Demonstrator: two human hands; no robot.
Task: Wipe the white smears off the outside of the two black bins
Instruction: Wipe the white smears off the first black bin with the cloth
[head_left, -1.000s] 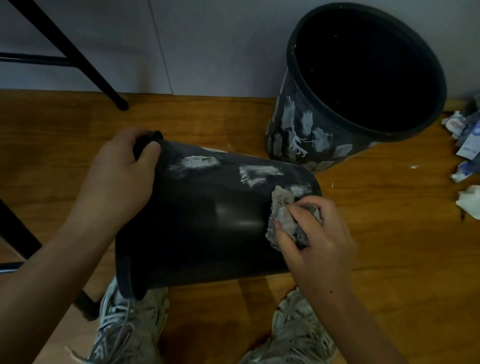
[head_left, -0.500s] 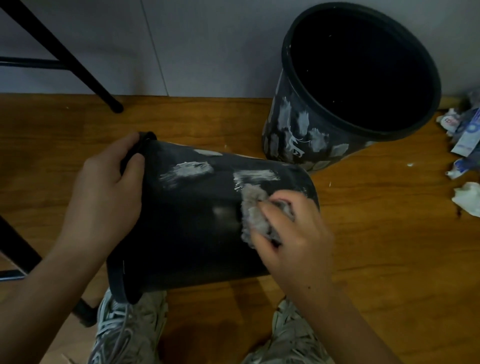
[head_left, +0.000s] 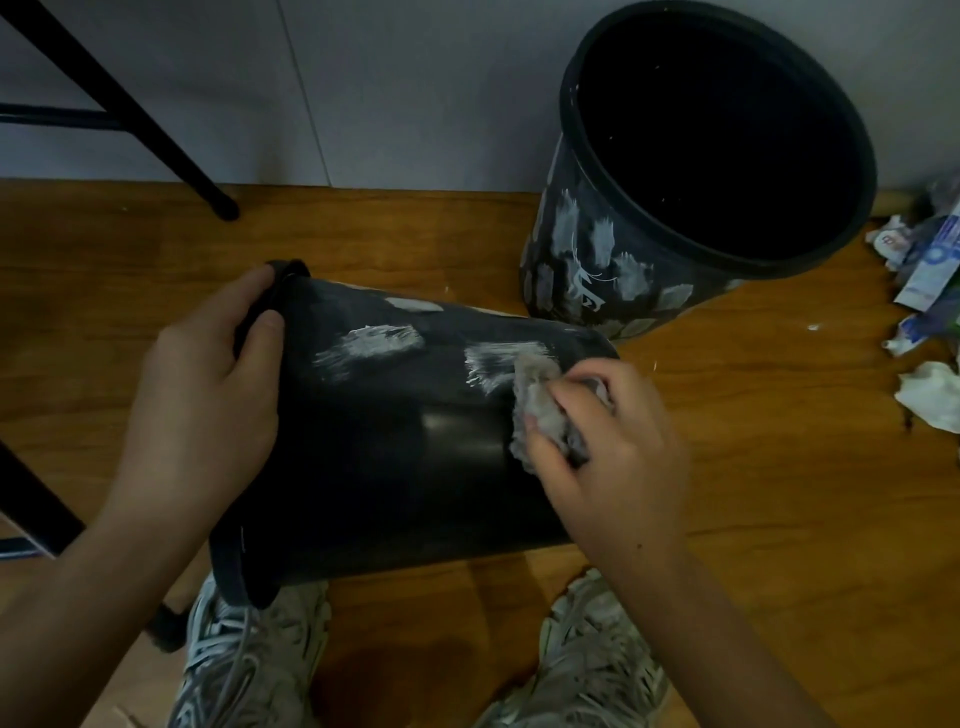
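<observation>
Round black plastic bin lying on its side (head_left: 395, 457): over the wooden floor (head_left: 779, 519), above two grey laced sneakers (head_left: 249, 665), mouth to the left. Two white smears on its upper wall; a third, paler patch near the top edge, possibly a reflection.
Left hand (head_left: 208, 410): fingers curled over the rim, gripping it.
Right hand (head_left: 613, 457): clutching a crumpled grey-white rag (head_left: 540, 415), pressed against the right-hand smear.
Second round black plastic bin (head_left: 597, 260): upright beside the wall, many white smears on its side.
Crumpled papers and wrappers (head_left: 924, 322): on the floor, far right.
</observation>
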